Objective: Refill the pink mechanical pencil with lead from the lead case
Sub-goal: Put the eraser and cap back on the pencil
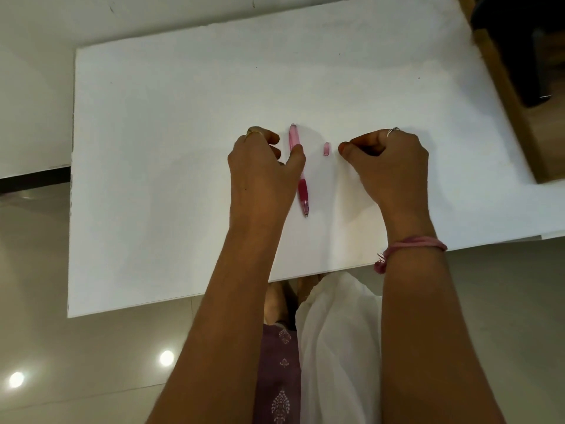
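Note:
The pink mechanical pencil (303,188) lies on the white board (159,154), tip pointing toward me and open rear end away. Its small pink cap (326,149) lies apart, just to the right. My left hand (260,169) sits at the pencil's left with fingers curled, the thumb laid over the barrel and holding it. My right hand (391,160) is right of the cap, fingers curled, thumb and fingertip pressed together. Nothing shows between them. The lead case is not in view; the right palm is hidden.
The board overhangs a white table (36,96) above a shiny tiled floor. A wooden piece of furniture (507,96) stands at the far right by the board's edge. My clothes show below the board's near edge.

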